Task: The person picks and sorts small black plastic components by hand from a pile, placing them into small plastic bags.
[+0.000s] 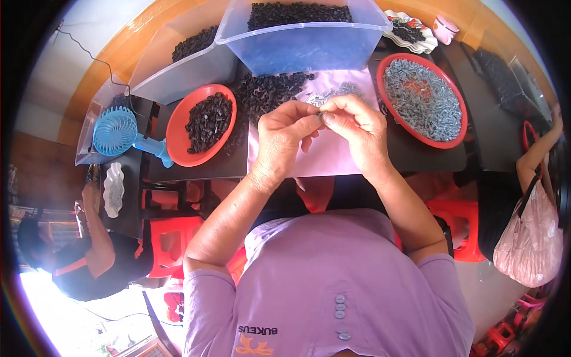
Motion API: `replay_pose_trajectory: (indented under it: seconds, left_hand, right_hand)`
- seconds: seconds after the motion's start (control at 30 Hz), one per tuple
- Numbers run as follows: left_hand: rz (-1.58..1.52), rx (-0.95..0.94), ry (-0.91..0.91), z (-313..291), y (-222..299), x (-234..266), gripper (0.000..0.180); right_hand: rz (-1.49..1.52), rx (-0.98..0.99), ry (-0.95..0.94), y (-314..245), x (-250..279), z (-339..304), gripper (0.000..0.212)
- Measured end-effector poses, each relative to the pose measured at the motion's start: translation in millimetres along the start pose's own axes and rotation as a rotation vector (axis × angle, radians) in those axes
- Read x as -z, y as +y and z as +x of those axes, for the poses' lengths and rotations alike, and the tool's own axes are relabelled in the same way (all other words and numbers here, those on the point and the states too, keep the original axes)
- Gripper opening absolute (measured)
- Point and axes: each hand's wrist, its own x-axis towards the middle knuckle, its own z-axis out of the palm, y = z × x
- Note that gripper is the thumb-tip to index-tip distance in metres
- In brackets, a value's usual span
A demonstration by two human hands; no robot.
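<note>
My left hand (281,138) and my right hand (361,132) meet fingertip to fingertip over a pink cloth (333,157). Both are closed in a pinch on one small dark part (320,113), mostly covered by the thumbs and fingers, so its exact kind is hidden. Just beyond the left hand lies a loose pile of black plastic clips (267,92). Beyond the fingertips, small silvery pieces (351,90) rest on the cloth. A red oval tray (461,132) of silvery screw-like pieces stands to the right. On the left is an orange-red bowl (177,134) of black tubular parts.
A large clear bin (303,50) of black parts stands at the back, with a greyish bin (184,77) left of it. A blue handheld fan (116,131) sits far left; a white scalloped dish (425,44) is back right. People (98,256) sit at both sides.
</note>
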Motion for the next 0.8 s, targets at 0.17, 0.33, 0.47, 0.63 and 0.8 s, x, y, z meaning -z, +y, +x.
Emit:
replay_pose_trajectory:
  seconds: [0.17, 0.33, 0.47, 0.63, 0.8]
  left_hand:
    - [-0.171, 0.028, 0.022, -18, 1, 0, 0.010]
    - [-0.149, -0.063, 0.000, -28, -1, 5, 0.010]
    - [-0.106, -0.096, -0.021, -31, -2, 6, 0.011]
    - [-0.160, -0.026, -0.028, -38, 2, 6, 0.010]
    - [-0.103, 0.047, -0.031, -42, 3, 9, 0.010]
  right_hand:
    - [-0.076, 0.044, -0.047, -4, -1, -7, 0.007]
    - [-0.174, 0.063, -0.038, -6, 5, -7, 0.013]
    - [-0.309, 0.211, -0.127, -20, 3, -3, 0.011]
    - [-0.875, 0.664, -0.256, -37, 4, 4, 0.014]
    - [-1.214, 0.915, -0.343, -41, 1, 5, 0.014]
